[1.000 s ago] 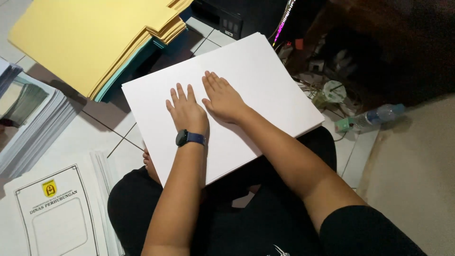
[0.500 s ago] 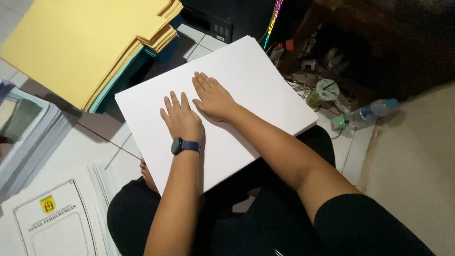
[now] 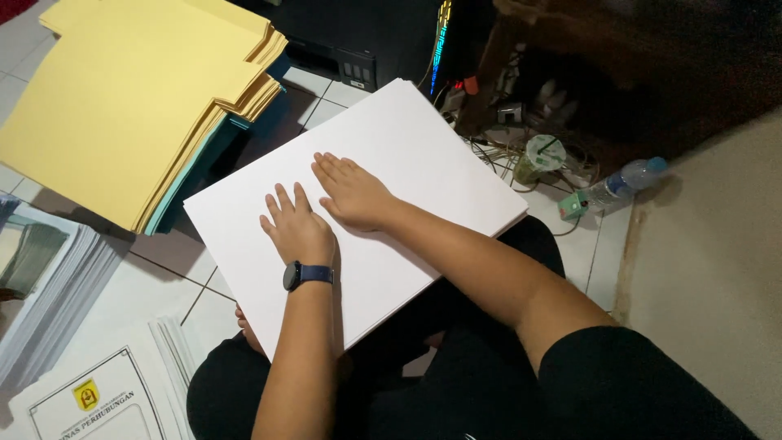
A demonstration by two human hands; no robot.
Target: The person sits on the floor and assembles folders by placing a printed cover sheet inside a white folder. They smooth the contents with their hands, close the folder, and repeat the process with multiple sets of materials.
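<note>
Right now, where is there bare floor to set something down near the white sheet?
Bare tile lies between the yellow folders, the white sheet and the printed stacks. Right of the bottle a plain beige surface is free. Behind the sheet, cables and a cup crowd the floor.

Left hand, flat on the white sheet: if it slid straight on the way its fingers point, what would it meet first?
The left hand points up-left across the white sheet. Past the sheet's edge, it would probably meet the yellow folder stack first, though depth is unclear.

Tiled floor (image 3: 155,281) — yellow folder stack (image 3: 130,90), printed sheet piles (image 3: 90,391), plastic bottle (image 3: 623,183) lying directly on it.
</note>
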